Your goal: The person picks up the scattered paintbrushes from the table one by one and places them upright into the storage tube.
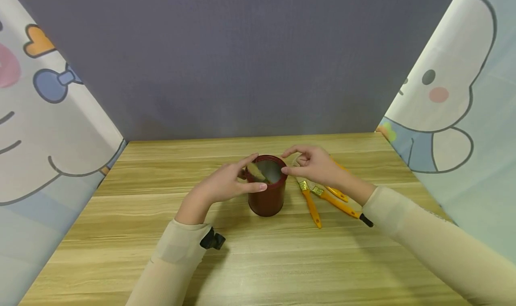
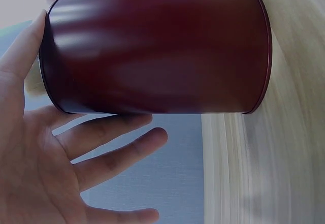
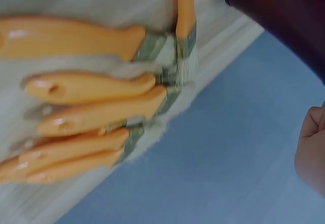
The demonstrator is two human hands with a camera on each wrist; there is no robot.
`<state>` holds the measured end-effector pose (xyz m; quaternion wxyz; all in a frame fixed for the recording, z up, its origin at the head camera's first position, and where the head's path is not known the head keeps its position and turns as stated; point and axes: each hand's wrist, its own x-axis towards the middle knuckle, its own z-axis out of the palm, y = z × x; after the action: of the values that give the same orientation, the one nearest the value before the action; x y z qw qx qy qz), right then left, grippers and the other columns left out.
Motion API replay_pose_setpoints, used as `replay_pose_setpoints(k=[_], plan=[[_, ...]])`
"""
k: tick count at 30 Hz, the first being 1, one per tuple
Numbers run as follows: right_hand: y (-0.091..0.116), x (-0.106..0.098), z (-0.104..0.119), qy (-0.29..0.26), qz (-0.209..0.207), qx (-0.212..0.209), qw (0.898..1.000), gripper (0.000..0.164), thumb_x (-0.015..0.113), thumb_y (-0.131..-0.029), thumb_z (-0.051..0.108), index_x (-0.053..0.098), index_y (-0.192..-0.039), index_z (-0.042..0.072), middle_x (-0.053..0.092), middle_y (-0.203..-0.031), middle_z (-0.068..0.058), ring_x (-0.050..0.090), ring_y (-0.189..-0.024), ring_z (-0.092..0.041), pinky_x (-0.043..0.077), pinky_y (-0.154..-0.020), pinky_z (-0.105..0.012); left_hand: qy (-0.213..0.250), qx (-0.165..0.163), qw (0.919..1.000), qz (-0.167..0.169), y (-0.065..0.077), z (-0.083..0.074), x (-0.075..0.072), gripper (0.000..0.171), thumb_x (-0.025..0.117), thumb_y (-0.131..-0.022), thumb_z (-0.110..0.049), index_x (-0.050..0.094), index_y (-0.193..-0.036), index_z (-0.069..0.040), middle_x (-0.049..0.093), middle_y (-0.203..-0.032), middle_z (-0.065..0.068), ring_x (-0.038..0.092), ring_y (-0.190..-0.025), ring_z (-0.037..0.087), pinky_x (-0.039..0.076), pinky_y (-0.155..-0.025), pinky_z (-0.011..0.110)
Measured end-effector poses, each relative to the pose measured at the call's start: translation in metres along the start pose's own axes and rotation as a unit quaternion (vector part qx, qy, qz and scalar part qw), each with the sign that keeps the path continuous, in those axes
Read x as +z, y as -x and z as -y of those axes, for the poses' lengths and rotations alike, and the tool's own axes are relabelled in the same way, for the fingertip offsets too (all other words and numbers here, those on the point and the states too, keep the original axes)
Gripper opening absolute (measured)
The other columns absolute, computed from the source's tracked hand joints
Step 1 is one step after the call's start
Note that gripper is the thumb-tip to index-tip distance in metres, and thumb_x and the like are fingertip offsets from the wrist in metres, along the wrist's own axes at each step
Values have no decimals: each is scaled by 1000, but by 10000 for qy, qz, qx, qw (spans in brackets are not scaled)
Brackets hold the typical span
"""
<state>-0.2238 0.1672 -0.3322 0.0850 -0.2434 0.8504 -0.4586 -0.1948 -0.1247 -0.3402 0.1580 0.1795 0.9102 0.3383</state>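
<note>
A dark red can [image 1: 266, 201] stands upright on the wooden table, its grey inside showing from above. Bristles of a paintbrush [image 1: 256, 170] stick up at its left rim. My left hand [image 1: 221, 183] holds the can by its top, thumb at the front of the rim and index finger toward the back. In the left wrist view the other fingers of that hand [image 2: 45, 168] stretch out behind the can [image 2: 157, 49]. At the right of the rim is my right hand [image 1: 316, 165], with thumb and index finger apart and touching the edge, the remaining fingers curled.
Several paintbrushes with orange handles lie right of the can, partly under my right arm; one brush [image 1: 311, 207] points toward me and another [image 1: 340, 205] slants right. A grey panel [image 1: 258, 64] rises behind the table [image 1: 169, 162], with cartoon-printed cloth on both sides.
</note>
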Motion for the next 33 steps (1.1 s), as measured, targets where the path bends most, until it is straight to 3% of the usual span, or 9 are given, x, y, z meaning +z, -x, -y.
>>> replay_pose_setpoints(k=[4, 10, 17, 22, 26, 33], plan=[[-1, -16, -1, -12, -195, 109, 9997, 37, 83, -95, 29, 71, -127, 17, 23, -60, 8, 22, -51, -9, 37, -57, -26, 8, -38, 10000, 2, 0, 0, 0, 102, 74, -86, -76, 22, -168, -46, 65, -145, 4, 67, -132, 26, 54, -111, 53], [0, -44, -3, -1, -581, 16, 9983, 35, 81, -96, 25, 71, -128, 12, 21, -57, 9, 19, -50, -9, 29, -49, -28, -80, 10, 9999, -72, 1, 1, 0, 101, 74, -87, -75, 22, -168, -45, 61, -152, 7, 68, -130, 23, 53, -112, 52], [3, -67, -19, 482, -919, 479, 9934, 40, 82, -96, 35, 71, -129, 15, 22, -58, 9, 21, -51, -9, 35, -57, -30, -138, -3, 9998, -106, 2, 1, 0, 102, 74, -86, -76, 22, -168, -45, 58, -156, 9, 68, -129, 22, 53, -112, 52], [2, -83, -44, 992, -855, 805, 9881, 47, 80, -97, 41, 68, -134, 14, 24, -59, 9, 23, -53, -10, 41, -64, -31, -82, -21, 9999, -84, 3, 1, -1, 102, 74, -87, -75, 22, -169, -44, 58, -156, 9, 68, -130, 23, 53, -112, 52], [2, -92, -74, 1485, -549, 1000, 9823, 53, 77, -99, 41, 64, -139, 9, 24, -60, 9, 22, -54, -10, 36, -59, -32, -75, -24, 9999, -77, 3, 1, -1, 102, 74, -86, -75, 22, -168, -45, 59, -156, 9, 69, -129, 23, 53, -112, 52], [4, -101, -126, 1966, -303, 929, 9756, 53, 76, -101, 33, 62, -142, 1, 34, -59, 6, 27, -52, -9, 33, -54, -28, -15, -22, 10000, -31, 2, -1, 0, 102, 74, -86, -76, 21, -168, -48, 59, -155, 8, 70, -124, 20, 53, -111, 52]])
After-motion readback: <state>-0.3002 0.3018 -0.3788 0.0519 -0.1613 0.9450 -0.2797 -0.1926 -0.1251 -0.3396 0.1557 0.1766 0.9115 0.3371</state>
